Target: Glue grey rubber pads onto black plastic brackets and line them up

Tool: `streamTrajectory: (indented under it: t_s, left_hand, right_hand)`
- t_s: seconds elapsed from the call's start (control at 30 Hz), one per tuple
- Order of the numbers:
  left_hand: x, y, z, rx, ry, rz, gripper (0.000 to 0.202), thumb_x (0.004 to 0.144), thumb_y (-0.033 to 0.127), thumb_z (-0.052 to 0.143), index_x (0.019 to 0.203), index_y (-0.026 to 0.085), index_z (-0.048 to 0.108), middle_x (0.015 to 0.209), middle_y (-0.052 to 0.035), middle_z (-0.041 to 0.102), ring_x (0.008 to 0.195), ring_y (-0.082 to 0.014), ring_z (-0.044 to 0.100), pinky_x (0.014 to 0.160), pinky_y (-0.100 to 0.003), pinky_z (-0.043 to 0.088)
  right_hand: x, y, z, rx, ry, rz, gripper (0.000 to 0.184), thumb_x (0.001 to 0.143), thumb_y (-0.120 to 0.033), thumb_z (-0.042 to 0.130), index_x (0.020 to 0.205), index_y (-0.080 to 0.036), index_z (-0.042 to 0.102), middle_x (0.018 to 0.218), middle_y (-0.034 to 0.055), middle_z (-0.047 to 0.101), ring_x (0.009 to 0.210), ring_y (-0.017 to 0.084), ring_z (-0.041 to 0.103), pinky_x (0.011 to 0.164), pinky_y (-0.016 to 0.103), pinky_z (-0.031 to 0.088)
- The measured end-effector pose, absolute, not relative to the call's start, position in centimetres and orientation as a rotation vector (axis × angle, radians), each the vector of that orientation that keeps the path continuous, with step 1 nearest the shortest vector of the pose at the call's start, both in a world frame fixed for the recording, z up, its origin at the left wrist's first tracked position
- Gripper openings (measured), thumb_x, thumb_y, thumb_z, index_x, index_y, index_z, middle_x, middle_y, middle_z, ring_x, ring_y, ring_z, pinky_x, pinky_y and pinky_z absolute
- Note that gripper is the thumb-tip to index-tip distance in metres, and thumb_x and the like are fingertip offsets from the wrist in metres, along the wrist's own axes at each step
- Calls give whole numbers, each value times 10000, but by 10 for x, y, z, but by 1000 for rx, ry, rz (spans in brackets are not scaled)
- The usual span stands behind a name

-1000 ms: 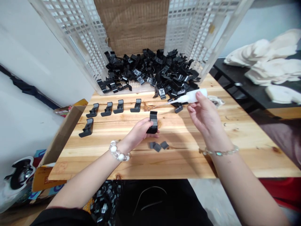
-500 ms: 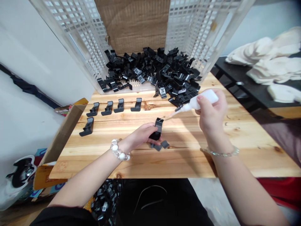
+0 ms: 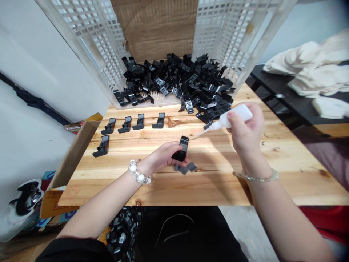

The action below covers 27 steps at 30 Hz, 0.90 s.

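Note:
My left hand (image 3: pixel 163 156) grips a small black plastic clip (image 3: pixel 182 148) just above the wooden table (image 3: pixel 286 171), tilted toward the right. My right hand (image 3: pixel 245 133) is closed round a white glue bottle (image 3: pixel 234 115), and its thin nozzle points left and down, its tip at the clip's upper face. A few small dark grey square pads (image 3: pixel 187 168) lie on the wood just below the clip.
A white lattice crate (image 3: pixel 95 54) on its side spills a heap of black clips (image 3: pixel 177 85) at the back. Several finished clips (image 3: pixel 131 123) stand in a row at the left, one more (image 3: pixel 101 146) below. Cardboard box (image 3: pixel 71 156) at the left edge; white cloths (image 3: pixel 313 72) right.
My right hand turned the bottle and brought its nozzle down to the clip. My left hand lowered and tilted the clip toward the pads. Since half a second ago almost nothing has moved.

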<state>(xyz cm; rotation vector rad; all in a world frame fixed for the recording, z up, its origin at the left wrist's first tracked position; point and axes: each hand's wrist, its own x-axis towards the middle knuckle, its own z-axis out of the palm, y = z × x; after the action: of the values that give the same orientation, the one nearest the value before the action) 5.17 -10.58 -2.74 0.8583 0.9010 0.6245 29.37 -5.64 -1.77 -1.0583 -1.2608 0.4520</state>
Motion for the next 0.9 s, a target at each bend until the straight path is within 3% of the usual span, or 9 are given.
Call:
streamTrajectory:
  t_s: [0.4,0.9]
  left_hand:
    - [52,-106,-24,857,913,621,207,950,230,510,888,74,632,831,-113,691,761,-184,696,663,-298,573]
    - [52,-108,-22,878,903,614,221,928,298,566,916,91,642,830,-110,696,782,-189,685,686,-306,567]
  right_hand:
    - [294,-57,-20,-1100,-1310,407,233,821,-467,677,907,-287,558,795,31,552,676,210,546,564,361,467]
    - [287,-65,-9,-1098,-1309,378,283,801,-492,691,877,-276,526,794,34,533,702,224,533,637,388,442]
